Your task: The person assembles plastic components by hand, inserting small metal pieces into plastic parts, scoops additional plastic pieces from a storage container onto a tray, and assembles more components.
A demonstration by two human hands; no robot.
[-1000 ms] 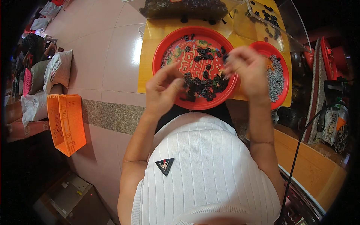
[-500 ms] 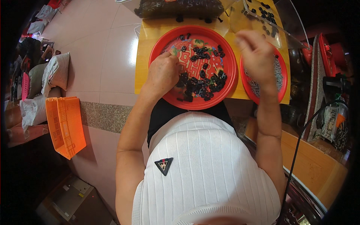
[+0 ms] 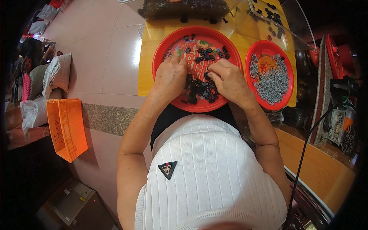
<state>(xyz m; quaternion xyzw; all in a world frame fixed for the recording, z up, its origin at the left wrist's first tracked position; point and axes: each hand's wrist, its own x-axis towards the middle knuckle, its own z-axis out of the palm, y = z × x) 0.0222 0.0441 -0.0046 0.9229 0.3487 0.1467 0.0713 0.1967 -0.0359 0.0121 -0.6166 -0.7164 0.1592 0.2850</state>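
A round red tray [image 3: 199,108] with a patterned bottom stands in front of me, holding many small black plastic parts [image 3: 202,89]. Over its left side is my left hand [image 3: 171,75], fingers curled closed; whatever they hold is hidden. My right hand [image 3: 229,79] reaches in from the right and pinches a small black plastic part [image 3: 207,76] between thumb and finger. To the right lies an oval red tray [image 3: 290,74] with a heap of small grey screws [image 3: 272,87].
Both trays rest on a yellow tabletop [image 3: 147,76]. Clear plastic bins [image 3: 264,36] with black pieces stand at the far edge. An orange crate [image 3: 69,130] sits on the floor at left. A black cable [image 3: 303,153] runs down the right side.
My right hand has moved left and down from above the oval tray into the round tray, uncovering the screws. The left hand has shifted slightly right, staying closed.
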